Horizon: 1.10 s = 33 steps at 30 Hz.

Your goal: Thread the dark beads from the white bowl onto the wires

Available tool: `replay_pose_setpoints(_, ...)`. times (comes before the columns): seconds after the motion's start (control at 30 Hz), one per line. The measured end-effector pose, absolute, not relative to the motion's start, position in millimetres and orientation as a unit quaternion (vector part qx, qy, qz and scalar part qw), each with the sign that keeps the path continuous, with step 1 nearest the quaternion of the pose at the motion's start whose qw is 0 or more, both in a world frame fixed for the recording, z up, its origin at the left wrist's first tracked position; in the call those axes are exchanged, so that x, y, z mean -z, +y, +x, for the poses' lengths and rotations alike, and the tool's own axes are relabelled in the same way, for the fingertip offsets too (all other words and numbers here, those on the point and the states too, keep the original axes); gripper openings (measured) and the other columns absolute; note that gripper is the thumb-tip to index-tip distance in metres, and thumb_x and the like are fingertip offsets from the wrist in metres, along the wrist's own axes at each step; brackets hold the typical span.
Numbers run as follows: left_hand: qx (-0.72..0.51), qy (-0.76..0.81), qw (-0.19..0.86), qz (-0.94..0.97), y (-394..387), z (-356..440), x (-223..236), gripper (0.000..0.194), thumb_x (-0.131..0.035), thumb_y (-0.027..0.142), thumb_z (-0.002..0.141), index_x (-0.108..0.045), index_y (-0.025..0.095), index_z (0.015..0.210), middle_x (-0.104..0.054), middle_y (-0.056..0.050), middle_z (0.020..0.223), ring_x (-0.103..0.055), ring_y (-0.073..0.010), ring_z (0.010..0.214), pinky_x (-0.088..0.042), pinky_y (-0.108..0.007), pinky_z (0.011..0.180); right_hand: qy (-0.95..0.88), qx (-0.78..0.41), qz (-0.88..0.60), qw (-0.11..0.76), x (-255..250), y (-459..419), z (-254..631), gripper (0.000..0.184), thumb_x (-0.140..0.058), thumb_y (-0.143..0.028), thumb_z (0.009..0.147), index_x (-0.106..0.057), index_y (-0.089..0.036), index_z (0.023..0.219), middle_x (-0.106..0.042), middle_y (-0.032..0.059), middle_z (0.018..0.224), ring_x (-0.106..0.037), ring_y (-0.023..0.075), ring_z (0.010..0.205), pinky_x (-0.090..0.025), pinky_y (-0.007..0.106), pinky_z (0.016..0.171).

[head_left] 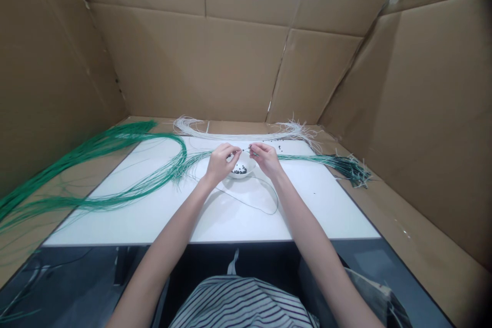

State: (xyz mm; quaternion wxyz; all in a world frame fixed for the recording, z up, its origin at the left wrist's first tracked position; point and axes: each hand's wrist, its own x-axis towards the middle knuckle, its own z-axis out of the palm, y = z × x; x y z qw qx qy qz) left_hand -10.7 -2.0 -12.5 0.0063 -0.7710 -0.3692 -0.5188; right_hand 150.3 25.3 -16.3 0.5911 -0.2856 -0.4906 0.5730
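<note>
Over a small white bowl [241, 173] holding several tiny black beads [240, 169], my two hands face each other, fingertips a short gap apart. My left hand [223, 162] is closed in a pinch on a thin cord. A dark bead [243, 150] shows at its fingertips. My right hand [265, 158] also pinches, seemingly on the same cord near its end; the fingers partly hide this spot. A loose loop of thin cord [249, 205] hangs down onto the white tabletop [238, 228] in front of the bowl.
Long green cords [154, 184] curve in from the left. A green bundle with dark, frayed ends [349, 168] lies to the right. White cords [238, 137] stretch along the back, with loose black beads [280, 147] nearby. Cardboard walls [200, 66] enclose the table.
</note>
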Motion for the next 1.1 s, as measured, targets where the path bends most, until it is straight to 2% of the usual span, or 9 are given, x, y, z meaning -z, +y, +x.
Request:
replay_pose_setpoints(0.7, 0.514, -0.366, 0.019, -0.776, -2.4, -10.7, 11.5, 0.014, -0.047, 0.022, 0.081, -0.060, 0.017, 0.077, -0.057, -0.002, 0.069, -0.051, -0.0122, 0.068, -0.041, -0.023, 0.067, -0.508, -0.567, -0.279, 0.585, 18.4, 28.4, 151.8, 0.016, -0.069, -0.029, 0.059, -0.067, -0.019, 0.071, -0.060, -0.0008, 0.068, -0.050, 0.0070, 0.058, -0.042, 0.021, 0.056)
replay_pose_setpoints(0.97, 0.504, -0.381, 0.013, -0.775, -2.6, -9.5, 13.3, 0.016, -0.046, 0.023, 0.082, -0.060, 0.018, 0.077, -0.056, -0.002, 0.069, -0.051, -0.0122, 0.069, -0.040, -0.023, 0.067, -0.591, -0.508, -0.301, 0.549, 21.8, 28.3, 149.0, 0.013, -0.068, -0.028, 0.060, -0.067, -0.017, 0.068, -0.060, -0.0008, 0.064, -0.051, 0.0075, 0.056, -0.043, 0.021, 0.055)
replay_pose_setpoints(1.1, 0.505, -0.400, -0.002, -0.764, -1.3, -9.5, 14.9, 0.016, -0.046, 0.024, 0.081, -0.061, 0.018, 0.077, -0.058, -0.002, 0.070, -0.051, -0.0122, 0.069, -0.040, -0.023, 0.068, -0.631, -0.466, -0.326, 0.526, 24.9, 28.9, 148.8, 0.020, -0.067, -0.030, 0.061, -0.065, -0.018, 0.076, -0.063, 0.0012, 0.072, -0.055, 0.0104, 0.063, -0.045, 0.022, 0.056)
